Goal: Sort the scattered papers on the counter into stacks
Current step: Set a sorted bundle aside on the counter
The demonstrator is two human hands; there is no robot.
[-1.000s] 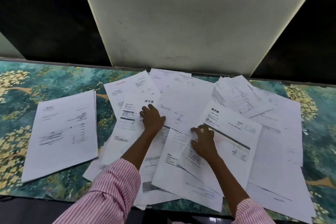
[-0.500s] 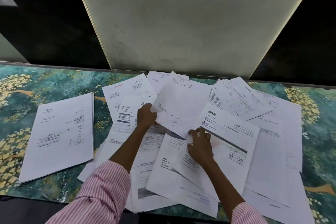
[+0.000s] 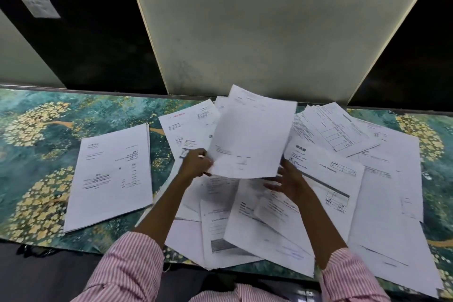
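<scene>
Counter [image 3: 36,130]: stack [image 3: 110,179] at 9 o'clock, beside the overlapping scattered papers [image 3: 382,191] spread from 12 through 3 to 6 o'clock. Raised sheet [image 3: 252,135] above the spread's middle, left hand [image 3: 196,163] at its 8 o'clock corner, right hand [image 3: 289,179] at its 5 o'clock. Upright panel [image 3: 257,32] behind the counter, 12 o'clock.
</scene>
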